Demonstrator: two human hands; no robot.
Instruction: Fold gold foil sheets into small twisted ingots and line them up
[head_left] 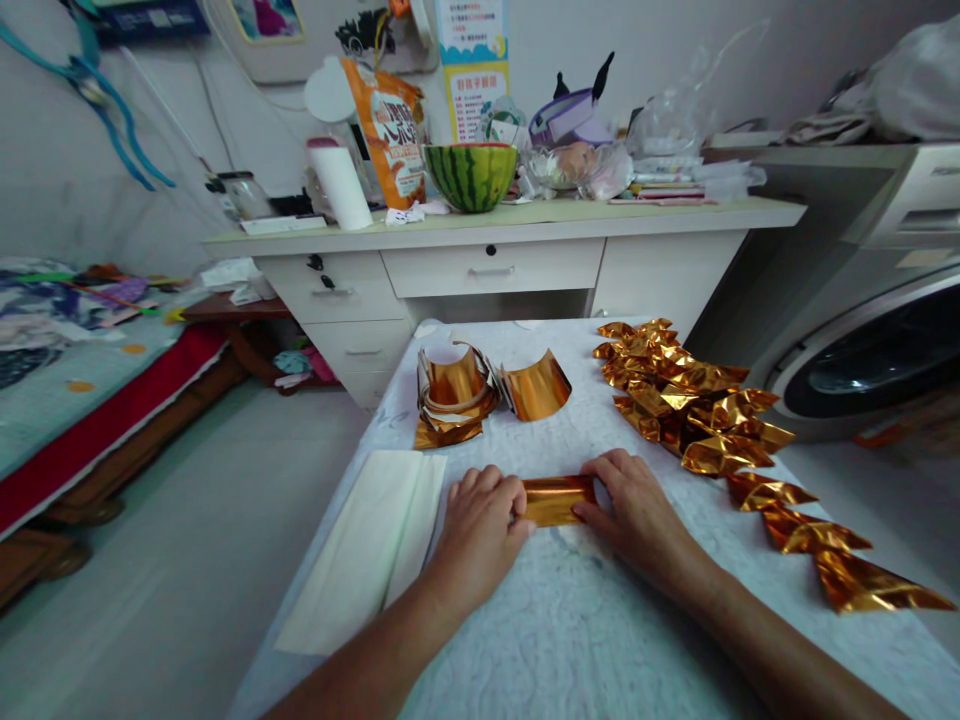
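Note:
A rolled sheet of gold foil paper [559, 500] lies level near the middle of the cloth-covered table [585, 640]. My left hand [484, 515] is closed around its left end, thumb in front and fingers behind. My right hand [626, 500] grips the right end the same way. Beyond my left hand stands a stack of curved gold foil sheets [454, 390], with a single curved foil sheet [536, 388] beside it. Folded gold foil pieces [675, 390] with pointed ends are heaped along the table's right side. Left of my left hand lies a pale paper stack [360, 540].
Behind the table stands a white desk [495, 268] with drawers. On it are a cut watermelon [472, 177], an orange snack pouch [386, 130] and a white paper roll [341, 183]. A washing machine [885, 250] is at right, a bed [97, 390] at left.

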